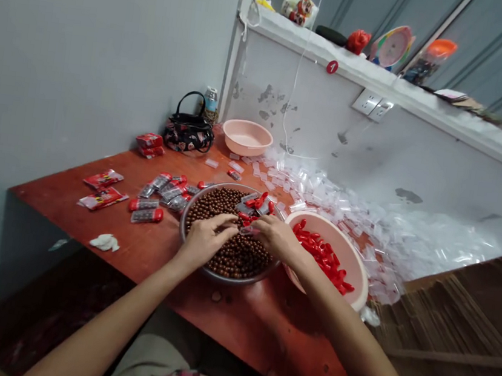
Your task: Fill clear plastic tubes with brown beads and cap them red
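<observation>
A metal bowl [185, 233] full of round brown beads [237, 261] stands in front of me. Over its beads is my left hand [205, 240], thumb and forefinger curved with a small gap between them and nothing visible in it. My right hand [276, 237] reaches over the bowl's right side, its fingers closed on a small clear plastic case [249, 230]. Red caps [256, 201] and more clear cases lie on the beads at the back of the bowl. Right of it, a pink basin [362, 275] holds many red caps [325, 258], partly behind my right forearm.
Filled red-capped cases [171, 190] lie left of the bowl, with red packets [102, 197] and a crumpled tissue [105, 242]. A handbag [189, 131] and another pink basin [246, 139] stand at the back. Clear cases [366, 220] are heaped along the wall.
</observation>
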Demonstrator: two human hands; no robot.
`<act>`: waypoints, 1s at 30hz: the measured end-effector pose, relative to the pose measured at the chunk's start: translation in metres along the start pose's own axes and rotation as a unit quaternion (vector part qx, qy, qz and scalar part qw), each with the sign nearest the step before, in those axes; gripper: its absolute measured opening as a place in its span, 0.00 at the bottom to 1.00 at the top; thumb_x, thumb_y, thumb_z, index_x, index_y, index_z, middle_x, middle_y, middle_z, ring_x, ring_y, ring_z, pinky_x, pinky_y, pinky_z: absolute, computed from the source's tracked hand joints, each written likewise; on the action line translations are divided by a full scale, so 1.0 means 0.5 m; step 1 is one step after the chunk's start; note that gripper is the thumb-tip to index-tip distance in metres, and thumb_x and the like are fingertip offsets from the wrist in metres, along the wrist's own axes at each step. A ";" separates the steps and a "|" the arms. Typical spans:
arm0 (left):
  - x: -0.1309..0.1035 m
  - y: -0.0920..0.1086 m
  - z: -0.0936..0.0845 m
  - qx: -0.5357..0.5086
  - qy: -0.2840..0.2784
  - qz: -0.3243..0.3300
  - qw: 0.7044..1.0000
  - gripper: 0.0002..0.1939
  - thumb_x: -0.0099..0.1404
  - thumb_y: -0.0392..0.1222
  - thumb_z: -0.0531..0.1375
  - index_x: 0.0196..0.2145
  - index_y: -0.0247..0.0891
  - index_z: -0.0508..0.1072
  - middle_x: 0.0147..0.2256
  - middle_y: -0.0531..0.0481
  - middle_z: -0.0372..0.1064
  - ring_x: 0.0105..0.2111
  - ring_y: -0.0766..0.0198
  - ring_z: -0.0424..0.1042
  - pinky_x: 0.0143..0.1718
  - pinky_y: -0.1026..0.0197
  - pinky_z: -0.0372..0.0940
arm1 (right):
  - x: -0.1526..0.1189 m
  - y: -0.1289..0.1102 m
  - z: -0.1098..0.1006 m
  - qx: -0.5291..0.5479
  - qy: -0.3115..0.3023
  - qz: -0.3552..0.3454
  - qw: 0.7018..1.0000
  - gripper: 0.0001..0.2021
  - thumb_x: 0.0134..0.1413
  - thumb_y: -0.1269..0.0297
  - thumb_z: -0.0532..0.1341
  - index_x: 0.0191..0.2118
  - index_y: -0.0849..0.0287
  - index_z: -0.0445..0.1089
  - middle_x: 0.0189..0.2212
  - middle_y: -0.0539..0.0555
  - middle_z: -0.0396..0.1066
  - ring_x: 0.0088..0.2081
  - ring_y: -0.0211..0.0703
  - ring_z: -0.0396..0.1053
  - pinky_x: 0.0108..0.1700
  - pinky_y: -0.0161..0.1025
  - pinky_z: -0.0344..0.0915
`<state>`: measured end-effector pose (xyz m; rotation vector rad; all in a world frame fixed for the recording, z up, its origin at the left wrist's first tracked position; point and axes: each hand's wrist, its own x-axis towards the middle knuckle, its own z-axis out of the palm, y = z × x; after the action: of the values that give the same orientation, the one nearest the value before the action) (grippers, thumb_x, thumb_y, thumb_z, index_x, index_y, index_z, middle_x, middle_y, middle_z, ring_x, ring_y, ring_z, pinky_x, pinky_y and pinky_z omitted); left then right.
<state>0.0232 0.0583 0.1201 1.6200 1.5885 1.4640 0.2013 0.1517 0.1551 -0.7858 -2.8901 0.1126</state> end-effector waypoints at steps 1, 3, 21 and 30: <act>0.003 -0.010 -0.001 -0.007 0.023 -0.018 1.000 0.14 0.57 0.47 0.56 0.39 0.40 0.73 0.36 0.51 0.74 0.34 0.61 0.73 0.38 0.62 0.66 | 0.007 0.000 0.009 -0.064 -0.028 0.010 0.997 0.10 0.57 0.68 0.52 0.39 0.62 0.69 0.35 0.59 0.69 0.39 0.44 0.64 0.37 0.37 0.62; 0.009 -0.032 0.000 -0.020 0.059 -0.043 0.997 0.15 0.58 0.49 0.55 0.38 0.38 0.73 0.36 0.49 0.74 0.32 0.61 0.74 0.36 0.61 0.67 | 0.026 -0.007 0.038 -0.153 -0.090 0.006 0.984 0.09 0.55 0.72 0.52 0.34 0.64 0.70 0.34 0.61 0.69 0.39 0.47 0.63 0.34 0.37 0.62; 0.004 -0.043 -0.003 0.029 0.034 0.004 0.999 0.17 0.58 0.44 0.55 0.45 0.37 0.71 0.43 0.47 0.72 0.42 0.60 0.71 0.47 0.58 0.63 | 0.035 -0.017 0.081 0.547 0.010 0.099 0.831 0.11 0.40 0.66 0.64 0.33 0.62 0.70 0.31 0.50 0.71 0.33 0.38 0.67 0.41 0.37 0.62; 0.006 -0.040 -0.004 0.018 -0.008 0.015 1.000 0.15 0.59 0.44 0.55 0.43 0.40 0.72 0.42 0.49 0.72 0.43 0.59 0.71 0.48 0.56 0.63 | 0.022 -0.025 0.073 0.453 0.059 0.090 0.885 0.12 0.47 0.61 0.61 0.37 0.62 0.68 0.31 0.50 0.70 0.33 0.39 0.67 0.38 0.36 0.63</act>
<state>0.0119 0.0652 0.1045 1.6782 1.5971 1.4418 0.1796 0.1452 0.1220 -0.7883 -2.2124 1.2614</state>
